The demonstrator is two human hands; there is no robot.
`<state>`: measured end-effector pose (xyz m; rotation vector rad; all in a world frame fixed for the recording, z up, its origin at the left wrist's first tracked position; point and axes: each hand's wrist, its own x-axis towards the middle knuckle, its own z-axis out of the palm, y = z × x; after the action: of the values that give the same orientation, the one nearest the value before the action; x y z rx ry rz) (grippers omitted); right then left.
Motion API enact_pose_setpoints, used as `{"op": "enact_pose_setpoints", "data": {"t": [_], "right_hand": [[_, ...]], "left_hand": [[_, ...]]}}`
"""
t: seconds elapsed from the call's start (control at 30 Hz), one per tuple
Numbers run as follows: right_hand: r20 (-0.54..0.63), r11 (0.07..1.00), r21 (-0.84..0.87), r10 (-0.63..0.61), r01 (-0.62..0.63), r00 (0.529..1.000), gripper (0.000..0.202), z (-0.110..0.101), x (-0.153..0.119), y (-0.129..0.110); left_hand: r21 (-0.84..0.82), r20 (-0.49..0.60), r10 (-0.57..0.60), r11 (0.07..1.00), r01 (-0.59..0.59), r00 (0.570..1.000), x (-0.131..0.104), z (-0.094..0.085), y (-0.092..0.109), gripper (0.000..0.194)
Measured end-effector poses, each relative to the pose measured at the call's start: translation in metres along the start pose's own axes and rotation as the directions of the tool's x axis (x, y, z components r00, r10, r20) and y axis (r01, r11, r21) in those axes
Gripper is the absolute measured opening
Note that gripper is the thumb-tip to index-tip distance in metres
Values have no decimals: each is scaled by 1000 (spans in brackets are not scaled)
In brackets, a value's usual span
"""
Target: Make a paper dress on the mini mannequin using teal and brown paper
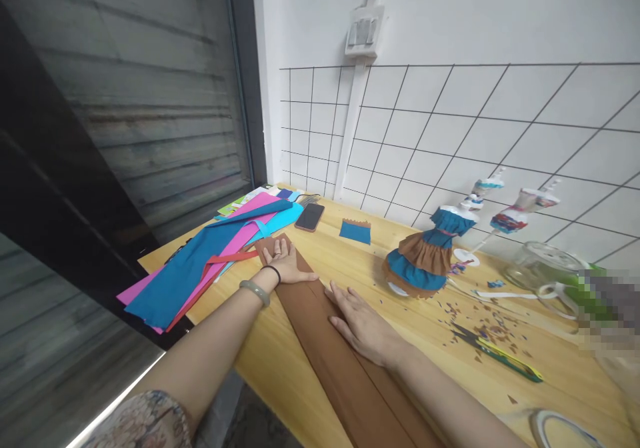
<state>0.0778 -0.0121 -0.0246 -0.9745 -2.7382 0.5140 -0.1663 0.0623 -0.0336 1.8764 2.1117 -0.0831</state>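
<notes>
A long brown strip of crepe paper (320, 341) lies folded lengthwise on the wooden table, running from its far end toward me. Flat on the far end of the strip rests my left hand (283, 263), fingers spread, with a bangle and a dark band on the wrist. Lower down, my right hand (363, 325) presses on the strip near its right side, fingers stretched out. Neither hand grips anything. To the right stands a small dress form (425, 255) in a tiered blue and brown paper dress.
Coloured paper sheets (200, 261) overhang the table's left edge. Behind the strip lie a phone (310, 217) and a blue paper piece (355, 231). At right are thread snips (500, 355), paper scraps, a second dress form (515, 218), a clear jar (535, 265) and a tape roll (555, 428).
</notes>
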Motion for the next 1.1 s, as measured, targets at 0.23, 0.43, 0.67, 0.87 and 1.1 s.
{"op": "enact_pose_setpoints", "data": {"t": [0.23, 0.43, 0.67, 0.87, 1.1], "right_hand": [[-1, 1000, -10, 10, -10, 1000, 62, -2, -15, -3], [0, 997, -32, 68, -68, 998, 62, -1, -41, -11], [-23, 988, -71, 139, -141, 990, 63, 1, -69, -26], [-88, 966, -216, 125, -141, 988, 61, 12, -96, -31], [-246, 911, -411, -71, -38, 967, 80, 20, -123, -30]], "left_hand": [[0, -5, -1, 1000, 1, 1000, -1, 0, 0, 123], [0, -3, 4, 1000, -4, 1000, -2, -2, 1, 123], [8, -9, 6, 1000, -6, 1000, -2, -3, 1, 122], [16, -2, -1, 1000, 1, 1000, 0, -3, 0, 122], [25, 1, -5, 1000, 5, 1000, -1, -4, 1, 121]]}}
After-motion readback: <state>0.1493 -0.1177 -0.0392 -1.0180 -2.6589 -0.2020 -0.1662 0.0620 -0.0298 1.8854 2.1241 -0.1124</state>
